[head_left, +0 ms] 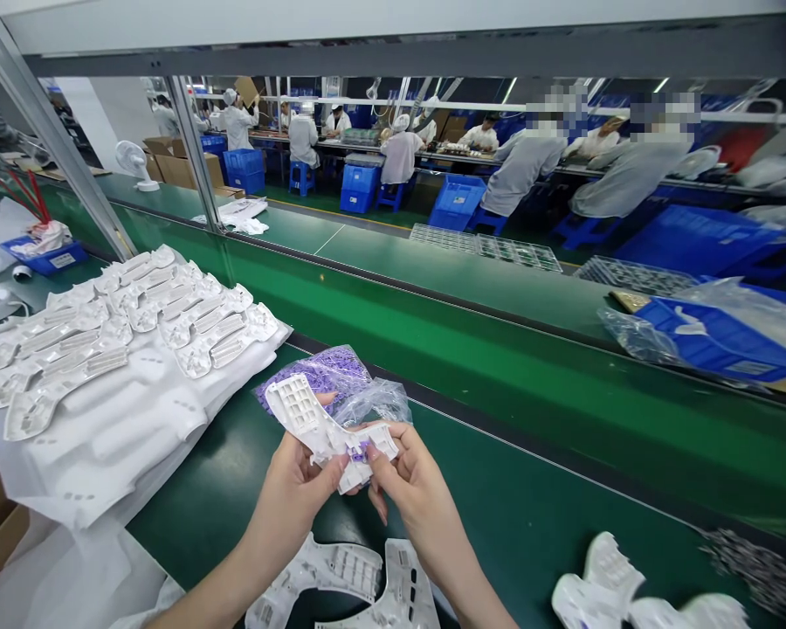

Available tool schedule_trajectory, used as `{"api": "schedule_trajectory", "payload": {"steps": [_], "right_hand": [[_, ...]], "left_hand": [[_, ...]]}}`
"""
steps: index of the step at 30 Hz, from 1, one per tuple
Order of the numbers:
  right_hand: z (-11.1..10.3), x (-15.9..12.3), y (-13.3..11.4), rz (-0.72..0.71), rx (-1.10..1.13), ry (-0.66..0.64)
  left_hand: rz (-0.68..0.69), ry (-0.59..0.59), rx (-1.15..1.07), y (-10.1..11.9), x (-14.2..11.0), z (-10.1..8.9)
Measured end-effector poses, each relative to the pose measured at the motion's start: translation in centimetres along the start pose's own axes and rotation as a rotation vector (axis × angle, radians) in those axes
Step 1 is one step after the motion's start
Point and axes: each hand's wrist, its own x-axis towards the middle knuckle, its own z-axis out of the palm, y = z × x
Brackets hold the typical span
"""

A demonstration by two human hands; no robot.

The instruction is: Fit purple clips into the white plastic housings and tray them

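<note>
Both my hands hold one white plastic shell (314, 426) just above the green bench. My left hand (293, 491) grips its lower edge, thumb on top. My right hand (414, 482) pinches the shell's right end, where a small purple piece (356, 451) sits under my fingertips. Right behind the shell lies a clear bag of small purple parts (341, 374). Two more white shells (341, 578) lie flat on the bench below my wrists.
A stack of white shells on white trays (124, 349) fills the left. More white shells (629, 594) lie at the lower right. A green conveyor (498, 349) runs across, with a blue bin in plastic (713, 336) beyond. Other workers sit at far benches.
</note>
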Motion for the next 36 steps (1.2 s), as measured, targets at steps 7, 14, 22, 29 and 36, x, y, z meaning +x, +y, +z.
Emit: {"api": "schedule_trajectory", "payload": {"steps": [7,14,22,29,36], "right_hand": [[0.2,-0.2,0.2,-0.029,0.015,0.007],[-0.3,0.2,1.4,-0.043,0.023,-0.060],[-0.7,0.3,1.3,0.001,0.035,-0.090],[-0.8,-0.3,-0.5,0.097,0.076,-0.079],[-0.8,-0.6,-1.0,0.165,0.070,-0.102]], "left_hand": [[-0.021,-0.001,0.002,-0.3,0.2,0.4],[-0.001,-0.010,0.196,-0.9,0.6,-0.5],[0.016,-0.097,0.259,-1.1,0.9,-0.9],[-0.042,-0.340,0.200,0.3,1.2,-1.5],[-0.105,-0.344,0.234,0.3,1.7,-1.5]]}}
